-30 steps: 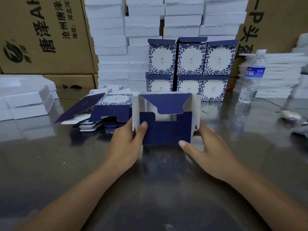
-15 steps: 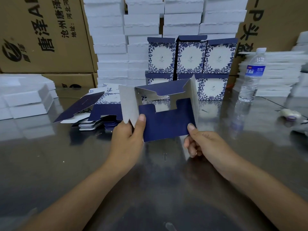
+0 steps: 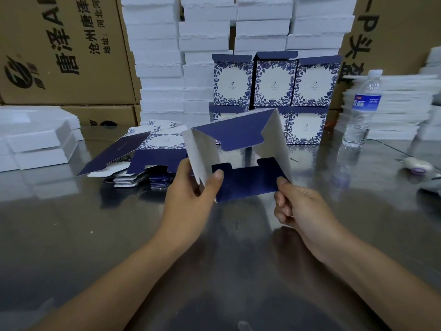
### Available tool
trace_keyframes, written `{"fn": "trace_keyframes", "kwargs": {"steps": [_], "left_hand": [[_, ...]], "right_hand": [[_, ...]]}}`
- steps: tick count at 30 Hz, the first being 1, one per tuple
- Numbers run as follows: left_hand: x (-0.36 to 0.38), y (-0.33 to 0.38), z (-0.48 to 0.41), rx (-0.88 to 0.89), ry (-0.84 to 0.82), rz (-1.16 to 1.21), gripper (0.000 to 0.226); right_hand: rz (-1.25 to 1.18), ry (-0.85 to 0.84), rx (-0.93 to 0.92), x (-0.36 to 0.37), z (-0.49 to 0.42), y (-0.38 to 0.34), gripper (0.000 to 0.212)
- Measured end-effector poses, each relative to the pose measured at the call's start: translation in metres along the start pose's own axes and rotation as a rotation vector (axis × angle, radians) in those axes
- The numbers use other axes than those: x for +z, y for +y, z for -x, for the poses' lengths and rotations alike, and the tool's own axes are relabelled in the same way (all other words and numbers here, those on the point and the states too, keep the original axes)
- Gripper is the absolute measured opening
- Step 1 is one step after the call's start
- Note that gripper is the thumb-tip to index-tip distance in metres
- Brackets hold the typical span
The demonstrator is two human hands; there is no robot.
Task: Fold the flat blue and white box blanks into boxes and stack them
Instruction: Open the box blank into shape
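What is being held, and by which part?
One half-folded box blank: left hand pinches its near left corner, right hand its near right corner.

Water bottle, brown cartons, white foam stacks, perhaps a tape dispenser

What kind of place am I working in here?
Likely a packing workshop or warehouse: big shipping cartons line the back, white foam trays are stacked high, and finished blue and white boxes stand on the steel table.

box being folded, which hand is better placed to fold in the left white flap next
Probably the left hand: it grips the box at that white flap's base, while the right hand pinches the opposite corner.
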State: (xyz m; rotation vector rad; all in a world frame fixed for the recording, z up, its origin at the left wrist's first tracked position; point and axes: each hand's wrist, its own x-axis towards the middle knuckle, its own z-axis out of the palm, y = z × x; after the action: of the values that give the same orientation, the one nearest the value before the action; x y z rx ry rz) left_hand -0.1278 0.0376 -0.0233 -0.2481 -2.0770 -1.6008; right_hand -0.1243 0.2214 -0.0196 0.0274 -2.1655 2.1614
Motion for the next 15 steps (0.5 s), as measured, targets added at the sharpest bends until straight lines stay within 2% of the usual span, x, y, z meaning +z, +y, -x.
{"fn": "trace_keyframes", "kwargs": {"steps": [3,5,8,10,15], "left_hand": [[0.002,-0.001,0.0,-0.157,-0.058,-0.004,0.035],[0.004,0.002,0.0,-0.312,-0.137,0.041,0.042],[0.006,0.008,0.003,-0.482,-0.25,0.302,0.046],[0.005,0.011,0.004,-0.502,-0.265,0.454,0.042],[0.006,0.011,0.004,-0.453,-0.226,0.488,0.046]], "right_hand": [[-0.053,0.02,-0.018,0.002,0.0,-0.002,0.06],[-0.087,0.005,-0.026,0.005,0.002,-0.003,0.061],[-0.098,-0.03,-0.03,0.009,0.005,-0.005,0.061],[-0.112,-0.046,-0.026,0.011,0.008,-0.006,0.059],[-0.147,-0.053,-0.018,0.015,0.011,-0.009,0.06]]}}
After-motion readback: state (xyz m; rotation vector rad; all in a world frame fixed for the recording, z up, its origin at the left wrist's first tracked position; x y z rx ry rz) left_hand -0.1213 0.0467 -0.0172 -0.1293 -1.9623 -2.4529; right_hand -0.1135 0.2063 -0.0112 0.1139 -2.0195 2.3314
